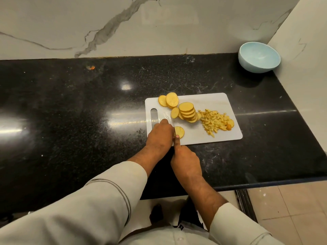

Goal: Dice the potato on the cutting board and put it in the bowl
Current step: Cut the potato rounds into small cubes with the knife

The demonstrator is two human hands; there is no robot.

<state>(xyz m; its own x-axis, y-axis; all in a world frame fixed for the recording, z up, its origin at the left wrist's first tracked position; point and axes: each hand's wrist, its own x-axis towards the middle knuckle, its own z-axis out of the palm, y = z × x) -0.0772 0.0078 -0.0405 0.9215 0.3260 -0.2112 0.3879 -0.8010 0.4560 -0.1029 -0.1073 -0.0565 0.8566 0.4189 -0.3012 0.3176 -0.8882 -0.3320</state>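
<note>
One white cutting board (208,103) lay on the single black worktop (88,96), and one pale blue bowl (259,57) stood in the far right corner. On the board there were three loose potato slices (172,99) at the far left, one leaning stack of slices (187,112) too tightly packed to count, one slice under the knife (180,132), and one heap of dice (215,121) too many to number. Two hands were in view, the left hand (159,137) and the right hand (185,161), with one knife (174,129) between them.
</note>
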